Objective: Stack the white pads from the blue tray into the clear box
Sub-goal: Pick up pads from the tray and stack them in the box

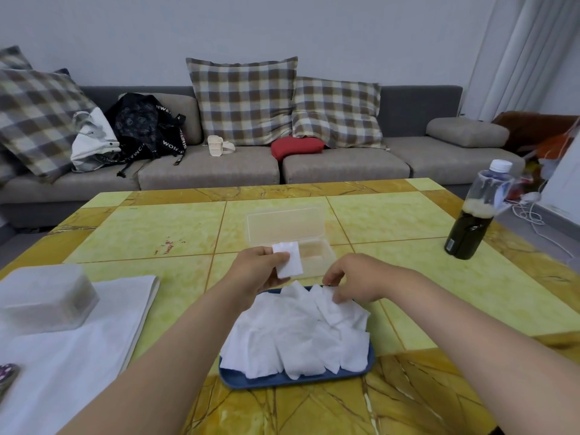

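Observation:
A blue tray (314, 379) lies on the table in front of me, heaped with several white pads (298, 337). Behind it stands the clear box (317, 257) with its lid (285, 226) tipped up at the back. My left hand (257, 271) pinches a small stack of white pads (288, 259) between thumb and fingers, just in front of the box's left end. My right hand (354, 281) hovers over the far edge of the pile, its fingertips pinching the corner of a pad there.
A dark bottle with a white cap (470, 221) stands at the table's right. A frosted plastic container (44, 299) sits on a white cloth (78, 346) at the left. A grey sofa (219, 171) with cushions and bags lies beyond the table.

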Demonstrator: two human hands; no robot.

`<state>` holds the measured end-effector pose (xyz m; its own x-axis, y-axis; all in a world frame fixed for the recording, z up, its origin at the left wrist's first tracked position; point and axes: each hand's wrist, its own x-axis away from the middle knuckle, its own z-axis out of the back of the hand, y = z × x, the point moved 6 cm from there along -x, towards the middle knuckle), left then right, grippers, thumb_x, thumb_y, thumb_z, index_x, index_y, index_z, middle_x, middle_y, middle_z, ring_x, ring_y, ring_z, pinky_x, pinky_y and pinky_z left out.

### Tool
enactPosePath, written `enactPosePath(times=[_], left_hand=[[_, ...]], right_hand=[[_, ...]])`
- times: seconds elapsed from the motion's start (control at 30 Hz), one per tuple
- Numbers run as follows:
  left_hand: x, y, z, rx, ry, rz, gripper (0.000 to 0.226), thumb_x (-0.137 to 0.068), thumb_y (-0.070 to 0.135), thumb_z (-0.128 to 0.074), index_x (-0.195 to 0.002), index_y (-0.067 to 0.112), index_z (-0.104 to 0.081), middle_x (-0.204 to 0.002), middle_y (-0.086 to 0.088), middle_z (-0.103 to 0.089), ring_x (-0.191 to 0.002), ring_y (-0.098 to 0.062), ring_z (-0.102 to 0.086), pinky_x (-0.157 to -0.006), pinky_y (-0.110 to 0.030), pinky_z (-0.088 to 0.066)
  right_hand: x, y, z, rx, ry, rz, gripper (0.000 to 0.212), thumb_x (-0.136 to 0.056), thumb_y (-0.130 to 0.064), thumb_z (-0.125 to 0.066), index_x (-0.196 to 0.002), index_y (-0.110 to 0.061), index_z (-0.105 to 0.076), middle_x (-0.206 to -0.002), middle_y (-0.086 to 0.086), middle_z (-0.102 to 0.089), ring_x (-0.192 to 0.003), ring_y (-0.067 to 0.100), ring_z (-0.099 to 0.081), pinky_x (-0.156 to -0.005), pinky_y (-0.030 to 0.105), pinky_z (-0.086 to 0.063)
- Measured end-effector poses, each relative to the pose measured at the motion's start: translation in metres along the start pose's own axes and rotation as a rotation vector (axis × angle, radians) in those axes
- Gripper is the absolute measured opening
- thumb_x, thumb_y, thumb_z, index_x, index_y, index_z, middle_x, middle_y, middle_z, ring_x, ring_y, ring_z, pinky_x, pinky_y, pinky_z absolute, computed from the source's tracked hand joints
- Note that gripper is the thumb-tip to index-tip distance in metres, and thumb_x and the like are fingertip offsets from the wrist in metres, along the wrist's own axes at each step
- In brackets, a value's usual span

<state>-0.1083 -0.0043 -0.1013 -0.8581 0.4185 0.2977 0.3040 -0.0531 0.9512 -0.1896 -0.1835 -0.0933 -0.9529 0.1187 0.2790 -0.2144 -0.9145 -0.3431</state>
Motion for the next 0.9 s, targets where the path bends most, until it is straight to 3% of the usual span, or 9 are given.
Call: enactPosePath(times=[0.07,0.13,0.3,0.47,0.53,0.63,0.73,0.9], left_hand=[[0.002,-0.001,-0.003,-0.016,0.003,-0.013,0.010,-0.093,0.008,-0.067,-0.097,-0.001,-0.064,-0.111,-0.022,-0.070,-0.088,-0.030,-0.071,-0.063,-0.028,-0.062],[0.005,-0.003,-0.003,-0.058,0.004,-0.028,0.011,-0.093,0.009,-0.067,-0.097,-0.001,-0.064,-0.111,-0.021,-0.070,-0.088,-0.030,-0.071,-0.069,-0.030,-0.062],[0.010,-0.005,0.000,-0.085,0.021,-0.039,0.015,-0.093,0.010,-0.067,-0.101,-0.003,-0.066,-0.111,-0.020,-0.070,-0.092,-0.030,-0.071,-0.068,-0.028,-0.063],[0.008,-0.007,0.002,-0.064,0.068,-0.010,0.013,-0.092,0.006,-0.063,-0.098,-0.005,-0.068,-0.109,-0.021,-0.068,-0.094,-0.034,-0.071,-0.066,-0.031,-0.062],[0.008,-0.008,-0.001,-0.039,0.041,0.002,0.017,-0.091,0.003,-0.060,-0.100,-0.009,-0.069,-0.106,-0.021,-0.069,-0.089,-0.031,-0.071,-0.064,-0.031,-0.062],[0.012,-0.006,-0.011,0.026,-0.043,0.021,0.016,-0.093,0.003,-0.062,-0.102,-0.006,-0.070,-0.098,-0.019,-0.073,-0.082,-0.025,-0.073,-0.066,-0.030,-0.062],[0.015,-0.004,-0.017,0.055,-0.142,0.024,0.020,-0.092,0.007,-0.066,-0.107,-0.003,-0.072,-0.100,-0.018,-0.077,-0.085,-0.023,-0.076,-0.074,-0.030,-0.062],[0.017,0.000,-0.021,0.123,-0.203,0.025,0.025,-0.099,0.009,-0.056,-0.116,-0.004,-0.067,-0.105,-0.019,-0.076,-0.091,-0.026,-0.075,-0.076,-0.031,-0.063]], right_hand=[[0.001,0.003,-0.003,0.023,-0.011,0.015,0.039,-0.085,-0.024,-0.076,-0.123,-0.022,-0.070,-0.111,-0.009,-0.067,-0.100,0.013,-0.062,-0.077,0.022,-0.047],[-0.001,0.005,-0.002,0.003,0.008,0.010,0.029,-0.083,-0.027,-0.077,-0.112,-0.023,-0.074,-0.101,-0.010,-0.069,-0.092,0.014,-0.063,-0.070,0.023,-0.048],[0.000,0.007,0.005,-0.150,0.040,0.023,0.006,-0.083,-0.026,-0.079,-0.086,-0.021,-0.076,-0.092,-0.005,-0.075,-0.087,0.017,-0.069,-0.072,0.032,-0.056],[0.004,-0.004,0.027,-0.367,0.141,0.106,0.007,-0.089,-0.020,-0.074,-0.091,-0.014,-0.077,-0.085,-0.003,-0.074,-0.073,0.010,-0.068,-0.074,0.031,-0.057],[0.009,-0.016,0.036,-0.468,0.180,0.154,0.009,-0.093,-0.017,-0.071,-0.096,-0.012,-0.078,-0.082,-0.005,-0.073,-0.064,0.004,-0.064,-0.062,0.024,-0.054],[0.015,-0.033,0.040,-0.581,0.179,0.190,0.010,-0.094,-0.011,-0.069,-0.099,-0.011,-0.077,-0.072,-0.013,-0.068,-0.045,-0.001,-0.051,-0.042,0.012,-0.039],[0.010,-0.043,0.038,-0.594,0.211,0.186,0.008,-0.089,-0.012,-0.075,-0.096,-0.014,-0.078,-0.078,-0.003,-0.071,-0.042,0.005,-0.049,-0.045,0.018,-0.043],[0.004,-0.043,0.042,-0.636,0.325,0.143,0.010,-0.084,-0.013,-0.081,-0.092,-0.011,-0.076,-0.074,0.001,-0.070,-0.039,0.007,-0.049,-0.043,0.023,-0.045]])
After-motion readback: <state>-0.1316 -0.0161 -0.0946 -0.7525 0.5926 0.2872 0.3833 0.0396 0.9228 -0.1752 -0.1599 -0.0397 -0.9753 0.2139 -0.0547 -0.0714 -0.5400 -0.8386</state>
